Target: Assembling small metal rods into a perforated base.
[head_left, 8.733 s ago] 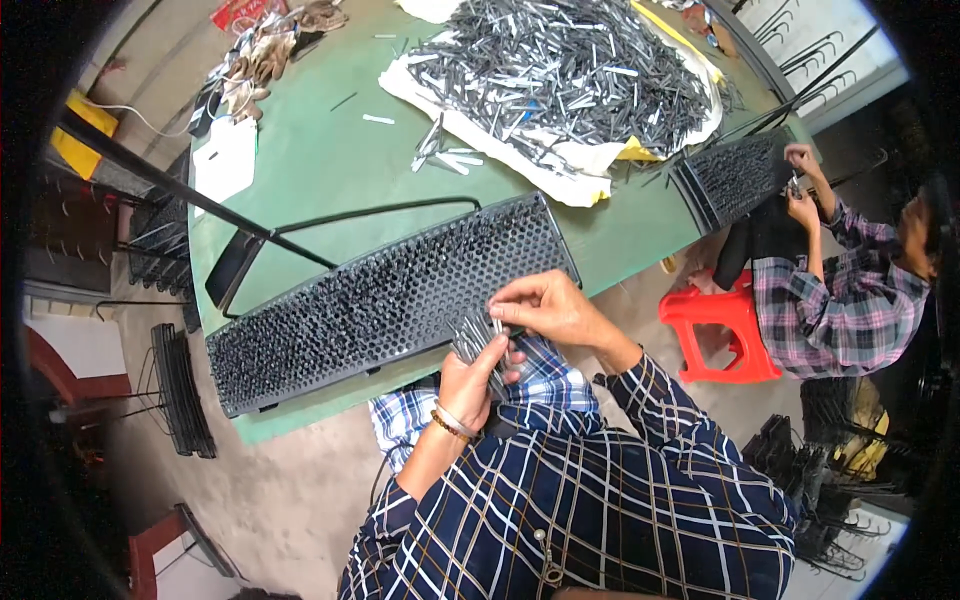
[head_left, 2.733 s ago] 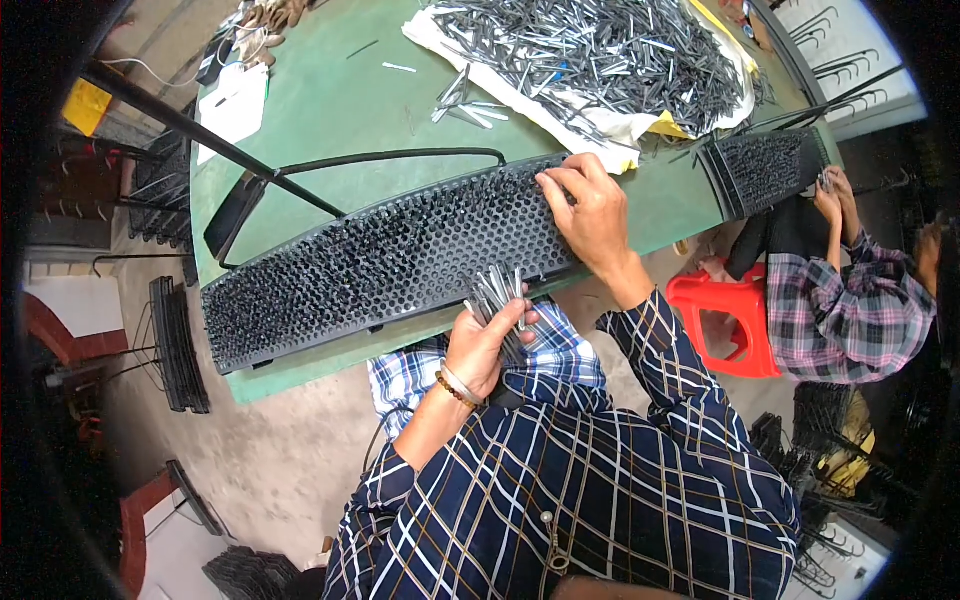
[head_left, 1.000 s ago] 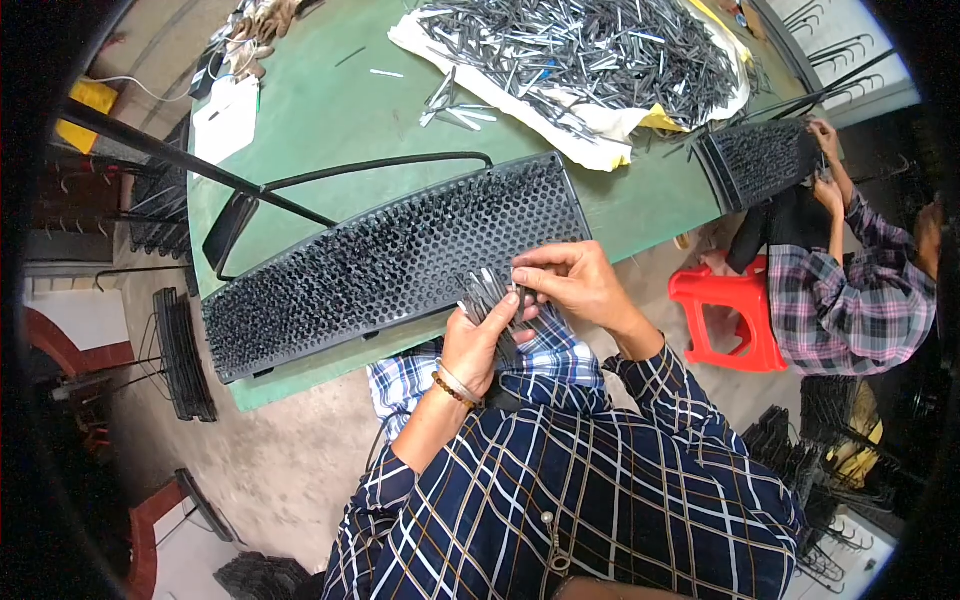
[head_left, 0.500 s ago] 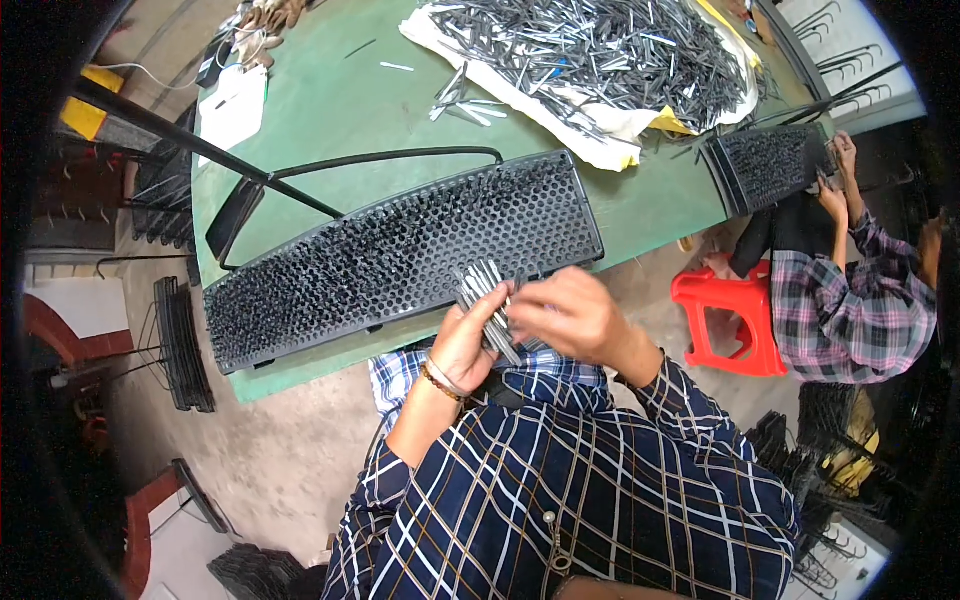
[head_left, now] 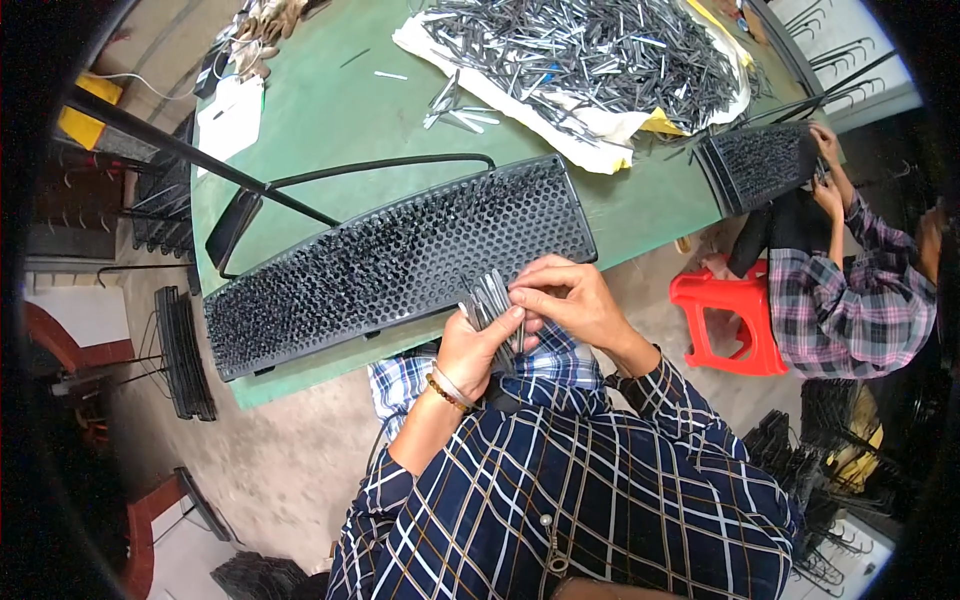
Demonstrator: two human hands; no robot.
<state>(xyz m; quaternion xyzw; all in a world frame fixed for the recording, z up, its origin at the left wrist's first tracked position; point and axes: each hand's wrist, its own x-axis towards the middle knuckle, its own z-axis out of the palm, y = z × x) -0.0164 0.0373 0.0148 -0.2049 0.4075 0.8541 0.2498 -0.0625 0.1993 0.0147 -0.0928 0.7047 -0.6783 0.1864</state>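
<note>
While the left hand grips thin grey metal pins, the right hand pinches one beside the perforated black panel.

Shiny grey metal pins, matt black perforated plastic panel, smooth matt green worktop, white cloth under the pile.

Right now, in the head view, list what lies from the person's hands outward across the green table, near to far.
Left hand holding a bundle of metal pins, with the right hand at it → black perforated panel → black curved rod → pile of metal pins on white cloth.
</note>
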